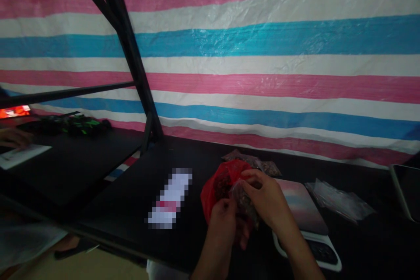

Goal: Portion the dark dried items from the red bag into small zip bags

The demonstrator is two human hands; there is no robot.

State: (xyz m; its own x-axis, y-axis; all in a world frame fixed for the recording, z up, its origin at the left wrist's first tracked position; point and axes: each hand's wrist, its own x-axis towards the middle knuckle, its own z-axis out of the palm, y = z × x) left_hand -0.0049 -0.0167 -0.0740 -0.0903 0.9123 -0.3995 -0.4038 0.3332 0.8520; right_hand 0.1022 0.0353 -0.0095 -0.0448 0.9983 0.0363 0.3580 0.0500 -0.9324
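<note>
A small clear plastic bag (pixel 246 204) with brownish bits inside is held between my two hands. My left hand (pixel 223 214) pinches its left side, fingers closed. From the right, my right hand (pixel 264 192) grips the upper edge between thumb and fingers. Just behind them stands an open red plastic bag (pixel 210 192) with dark, grainy contents, partly hidden by my hands. Beyond it lie filled clear bags (pixel 271 168). Beside my right forearm is a white digital scale (pixel 333 262) with a pinkish plate (pixel 303 208).
Flat clear bags (pixel 339 201) lie right of the scale, near a dark-screened device (pixel 407 190). A blurred-out phone-like rectangle (pixel 170 199) lies left. At another table, a person's hand (pixel 15 138) rests by paper (pixel 24 156) and a black-green toy car (pixel 83 125). A black metal frame (pixel 131 57) stands between.
</note>
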